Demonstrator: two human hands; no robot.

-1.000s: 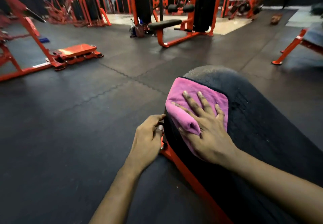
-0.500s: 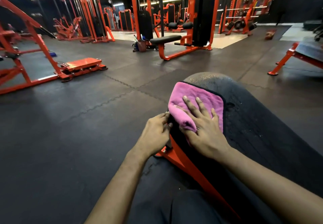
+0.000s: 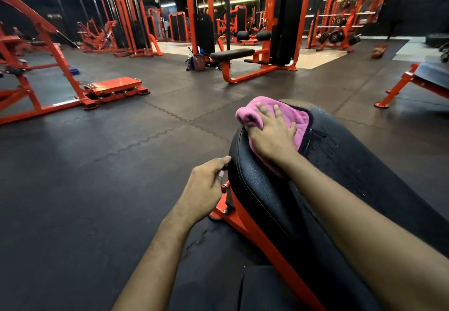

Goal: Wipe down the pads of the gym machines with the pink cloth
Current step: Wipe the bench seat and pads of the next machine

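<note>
Well, the right hand [image 3: 272, 135] lies flat with straight, spread fingers on the pink cloth [image 3: 300, 122], pressing it and gripping nothing, at the far top end of the black pad [image 3: 262, 189]. The hand and wrist hide the middle of the cloth. At the pad's left edge the left hand [image 3: 206, 186] touches the pad with one fingertip while its other fingers curl under out of sight, so I cannot tell if they hold anything, and the pad's right side and the orange frame [image 3: 243, 223] below are cut off.
</note>
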